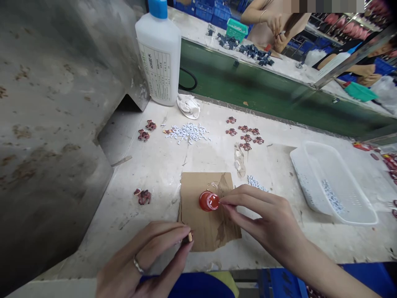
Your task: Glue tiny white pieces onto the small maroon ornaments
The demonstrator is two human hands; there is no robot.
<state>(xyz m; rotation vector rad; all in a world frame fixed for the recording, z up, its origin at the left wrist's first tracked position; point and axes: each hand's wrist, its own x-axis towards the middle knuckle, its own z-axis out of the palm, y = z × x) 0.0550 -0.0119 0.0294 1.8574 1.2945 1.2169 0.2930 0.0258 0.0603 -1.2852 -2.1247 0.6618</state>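
Observation:
My left hand [151, 252] is closed in a pinch on a small dark brown piece with a tan end [190, 237], mostly covered by the fingers. At the rim of a small red cup [204, 202] holding shiny liquid, my right hand [263, 209] has thumb and fingertips pressed together; whatever they grip is too small to make out. The cup stands on a square of brown cardboard [198, 236]. To its left lies a small brown figurine [143, 196]. Small pale blue-white pieces [256, 182] are partly hidden behind my right hand.
A large glue bottle [159, 62] and crumpled white tissue [188, 106] stand behind a pile of pale pieces [190, 132]. Several brown figurines [246, 138] lie further right, near a white plastic basket [338, 186]. A metal housing [62, 124] borders the left. Other people work beyond the green partition [223, 70].

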